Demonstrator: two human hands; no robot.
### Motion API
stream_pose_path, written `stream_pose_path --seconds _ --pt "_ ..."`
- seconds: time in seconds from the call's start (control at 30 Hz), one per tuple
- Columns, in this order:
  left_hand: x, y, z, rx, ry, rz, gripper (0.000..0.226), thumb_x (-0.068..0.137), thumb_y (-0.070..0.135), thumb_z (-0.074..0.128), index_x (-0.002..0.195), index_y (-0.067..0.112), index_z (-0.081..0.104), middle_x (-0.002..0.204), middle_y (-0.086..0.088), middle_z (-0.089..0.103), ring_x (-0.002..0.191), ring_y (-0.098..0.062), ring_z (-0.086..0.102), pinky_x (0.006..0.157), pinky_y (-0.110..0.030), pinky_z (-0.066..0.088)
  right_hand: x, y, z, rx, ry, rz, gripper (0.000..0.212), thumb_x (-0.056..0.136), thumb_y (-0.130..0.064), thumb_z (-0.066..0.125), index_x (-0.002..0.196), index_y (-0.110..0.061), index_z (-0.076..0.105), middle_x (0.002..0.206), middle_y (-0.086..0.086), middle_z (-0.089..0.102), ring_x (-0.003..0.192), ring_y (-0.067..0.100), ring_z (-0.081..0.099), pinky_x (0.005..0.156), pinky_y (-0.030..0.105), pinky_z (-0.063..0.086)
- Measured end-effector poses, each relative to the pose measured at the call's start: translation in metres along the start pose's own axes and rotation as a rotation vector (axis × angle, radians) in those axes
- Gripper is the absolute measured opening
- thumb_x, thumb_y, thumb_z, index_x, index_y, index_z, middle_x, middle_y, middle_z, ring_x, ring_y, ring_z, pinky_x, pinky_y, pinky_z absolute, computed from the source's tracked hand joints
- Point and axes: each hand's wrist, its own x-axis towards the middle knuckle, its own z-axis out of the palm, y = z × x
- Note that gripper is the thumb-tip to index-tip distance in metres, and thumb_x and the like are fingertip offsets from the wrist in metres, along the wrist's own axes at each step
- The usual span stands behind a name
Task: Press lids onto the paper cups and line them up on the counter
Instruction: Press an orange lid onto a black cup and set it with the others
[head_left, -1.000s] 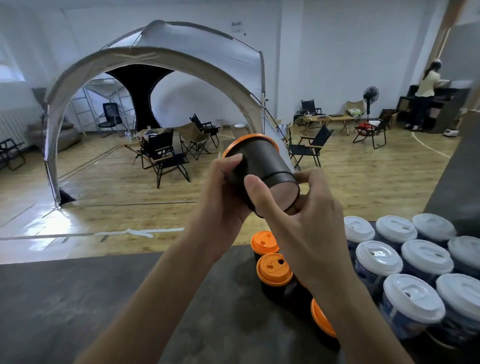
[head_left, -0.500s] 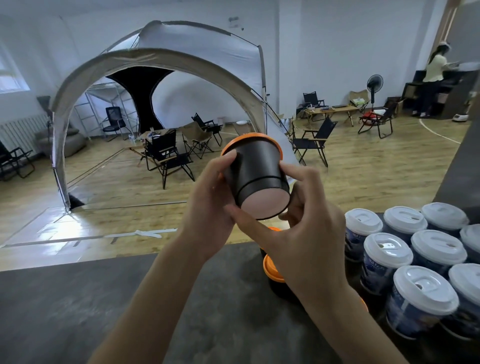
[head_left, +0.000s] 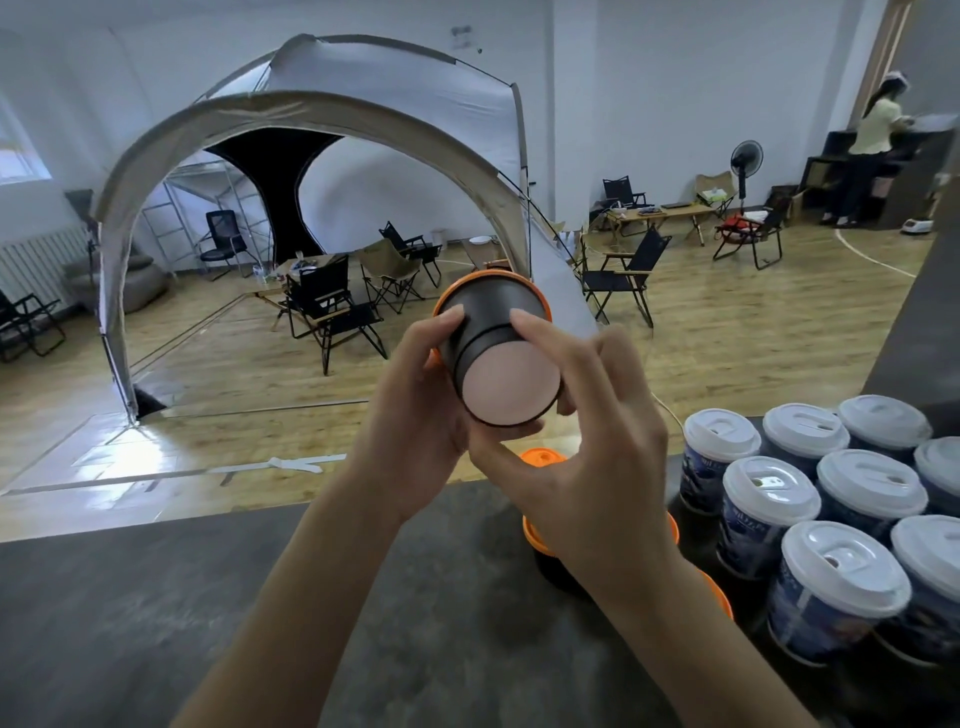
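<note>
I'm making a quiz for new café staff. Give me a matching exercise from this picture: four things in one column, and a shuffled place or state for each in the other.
Things
1. black paper cup with orange lid and pale base
2. blue paper cups with white plastic lids
3. orange-lidded black cups
4. dark grey counter

Places or states
A. clustered at the counter's right end
B. bears every standing cup
C. tilted in the air, gripped by left hand and right hand
D. standing partly hidden behind the right hand

Pairs: 1-C, 2-A, 3-D, 4-B
</note>
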Motion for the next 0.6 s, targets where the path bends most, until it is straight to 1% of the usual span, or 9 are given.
stream_pose_path --seconds 0.03,0.1,0.17,0.27,0.33,0.37,0.43,0.53,0.6 --pt "0.000 0.001 -0.002 0.023 -0.007 0.003 0.050 0.088 0.046 0.053 0.117 0.009 0.069 0.103 -0.013 0.071 0.095 -0.024 0.069 0.088 -0.046 0.052 0.000 0.001 0.000 0.000 -0.032 -0.029 0.064 0.072 -0.010 0.090 0.130 -0.004 0.065 0.096 0.004 0.046 0.085 0.010 0.045 0.082 0.009 0.040" --pt "0.000 0.001 -0.005 0.010 0.007 0.016 0.044 0.088 0.044 0.051 0.103 0.011 0.077 0.097 -0.011 0.073 0.090 -0.022 0.070 0.085 -0.038 0.052 -0.001 0.001 0.001 0.003 -0.054 -0.046 0.065 0.073 -0.011 0.090 0.132 -0.006 0.064 0.099 0.008 0.047 0.089 0.018 0.049 0.082 0.018 0.045" --pt "0.000 -0.001 -0.005 -0.029 0.007 0.034 0.043 0.084 0.039 0.048 0.091 0.013 0.081 0.090 -0.010 0.074 0.083 -0.020 0.071 0.078 -0.031 0.055 -0.004 -0.001 0.003 0.023 -0.020 0.013 0.069 0.071 -0.018 0.093 0.131 -0.003 0.061 0.111 0.011 0.049 0.098 0.020 0.052 0.084 0.018 0.047" --pt "-0.002 -0.001 -0.006 -0.037 -0.016 0.026 0.039 0.084 0.038 0.056 0.101 0.011 0.079 0.097 -0.012 0.073 0.089 -0.024 0.069 0.091 -0.043 0.047 -0.005 0.000 0.004 0.024 0.014 0.040 0.069 0.068 -0.017 0.094 0.126 -0.001 0.061 0.121 0.013 0.049 0.108 0.026 0.054 0.087 0.022 0.049" --pt "-0.001 0.001 -0.009 0.035 0.002 0.013 0.040 0.087 0.041 0.061 0.110 0.012 0.075 0.104 -0.014 0.071 0.097 -0.026 0.066 0.094 -0.050 0.041 -0.003 0.000 0.003 -0.029 -0.010 -0.018 0.064 0.069 -0.014 0.090 0.127 -0.005 0.064 0.120 0.011 0.052 0.109 0.026 0.052 0.091 0.018 0.044" --pt "0.000 0.001 -0.011 0.058 0.010 0.002 0.041 0.087 0.042 0.061 0.111 0.012 0.073 0.104 -0.013 0.070 0.098 -0.027 0.064 0.092 -0.049 0.041 -0.003 -0.001 0.003 -0.059 -0.028 -0.051 0.063 0.069 -0.013 0.088 0.128 -0.007 0.066 0.120 0.011 0.055 0.109 0.025 0.050 0.092 0.014 0.039" --pt "0.002 0.002 -0.014 0.042 0.003 0.001 0.040 0.087 0.043 0.057 0.105 0.012 0.074 0.099 -0.011 0.070 0.094 -0.024 0.066 0.085 -0.039 0.046 -0.003 -0.005 0.004 -0.081 -0.055 -0.082 0.063 0.070 -0.011 0.086 0.130 -0.007 0.065 0.121 0.012 0.058 0.110 0.025 0.049 0.095 0.015 0.037" --pt "0.003 0.001 -0.012 0.001 -0.018 0.028 0.041 0.087 0.040 0.049 0.097 0.009 0.075 0.086 -0.008 0.072 0.077 -0.018 0.070 0.067 -0.026 0.056 -0.006 -0.005 0.009 -0.022 -0.031 -0.020 0.067 0.071 -0.010 0.088 0.130 -0.002 0.060 0.128 0.013 0.057 0.116 0.028 0.051 0.101 0.021 0.039" --pt "0.002 0.000 -0.011 -0.016 -0.022 0.040 0.044 0.085 0.037 0.043 0.099 0.006 0.072 0.084 -0.009 0.073 0.074 -0.018 0.071 0.063 -0.024 0.057 -0.008 -0.005 0.011 0.000 -0.016 0.028 0.068 0.070 -0.012 0.091 0.130 -0.001 0.059 0.130 0.013 0.056 0.118 0.028 0.051 0.101 0.022 0.041"
